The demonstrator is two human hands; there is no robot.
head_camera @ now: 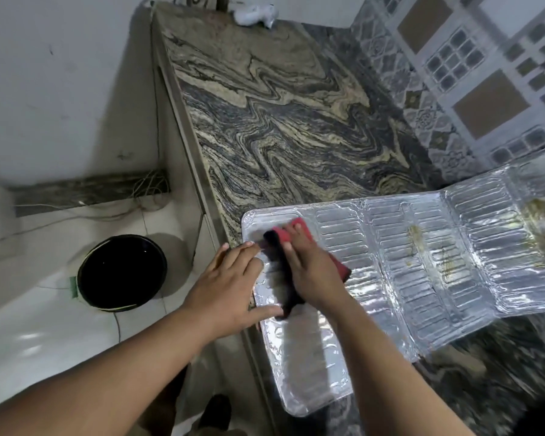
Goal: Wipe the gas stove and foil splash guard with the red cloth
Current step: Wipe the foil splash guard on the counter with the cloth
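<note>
The foil splash guard (422, 262) lies flat and unfolded on the marble counter, its left panel reaching the counter's front edge. Yellowish grease stains mark its middle and right panels. My right hand (312, 269) presses the red cloth (299, 231) onto the guard's left panel; part of the cloth looks dark and trails toward me. My left hand (233, 287) lies flat with spread fingers on the guard's left edge, holding it down. The gas stove is not in view.
The swirled marble counter (280, 121) stretches away from me. A white crumpled object (255, 14) sits at its far end. Patterned wall tiles (469, 73) rise on the right. On the floor at left stands a black bucket (121, 272), with cables behind it.
</note>
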